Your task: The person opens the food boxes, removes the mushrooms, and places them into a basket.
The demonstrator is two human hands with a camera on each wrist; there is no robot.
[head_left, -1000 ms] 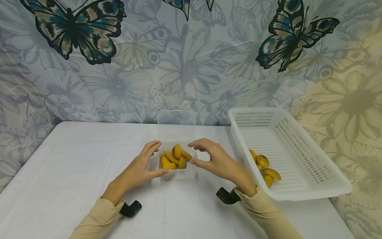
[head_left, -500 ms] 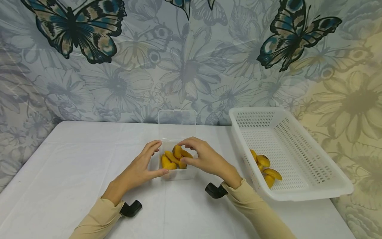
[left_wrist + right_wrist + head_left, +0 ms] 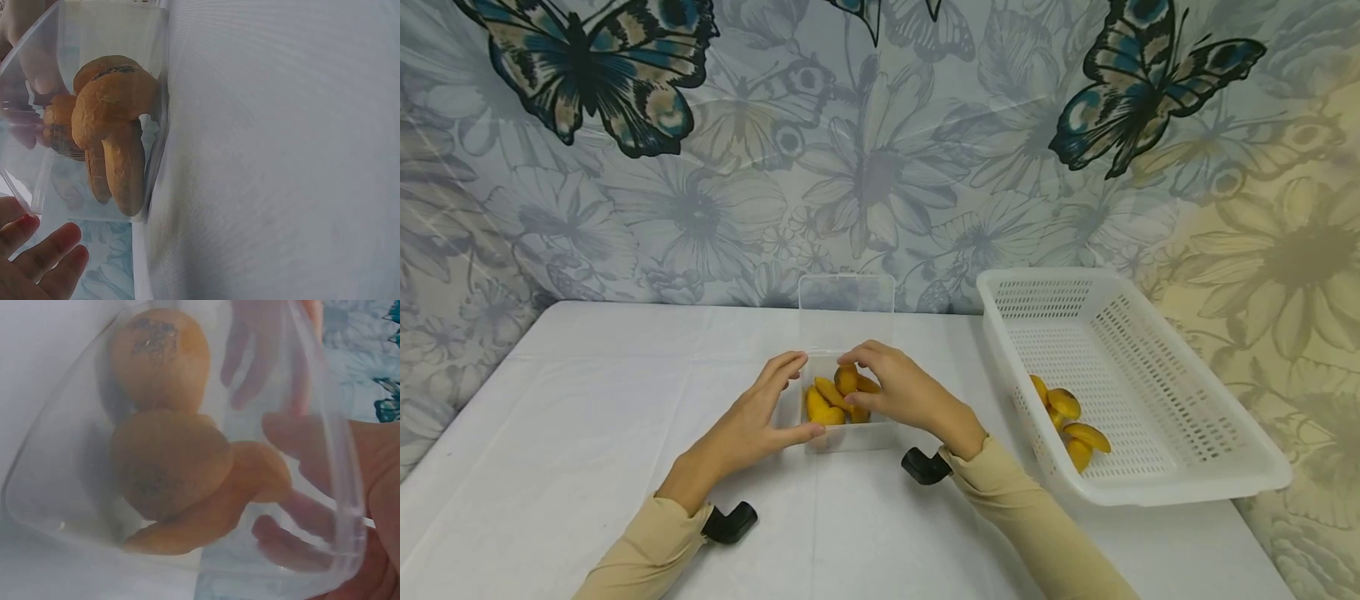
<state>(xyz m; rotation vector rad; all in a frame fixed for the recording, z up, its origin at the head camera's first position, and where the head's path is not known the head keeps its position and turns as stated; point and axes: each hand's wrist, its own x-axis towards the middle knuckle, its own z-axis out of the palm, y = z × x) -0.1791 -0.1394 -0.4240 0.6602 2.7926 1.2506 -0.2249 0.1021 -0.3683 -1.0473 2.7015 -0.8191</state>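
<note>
Items inspected: a clear plastic box (image 3: 850, 439) on a white-covered bench (image 3: 587, 417), its transparent lid (image 3: 846, 312) raised at the far side, with several yellow-brown mushrooms (image 3: 831, 392) inside, heaped against one another. The left hand (image 3: 743, 423) is at the box's left side; its grip is spread wide, thumb along the near edge and fingers extended toward the far left corner, with nothing enclosed between them. The right hand (image 3: 919, 393) reaches over the right wall, fingers and thumb curved down into the box to either side of an upright mushroom (image 3: 846, 379) at the middle of the heap. Its grip is part-way closed; the wrist views, taken through hazy plastic, do not settle whether the tips press on that mushroom or merely stand beside it. To the right, apart from the box, a white perforated basket (image 3: 1138, 417) holds a small cluster of further mushrooms (image 3: 1086, 435) along its left wall. Both forearms are in beige sleeves (image 3: 1022, 517), each with a black fitting (image 3: 730, 523) at the wrist. Behind the bench hangs a backdrop (image 3: 880, 183) printed with grey flowers and large blue-and-black butterflies.
</note>
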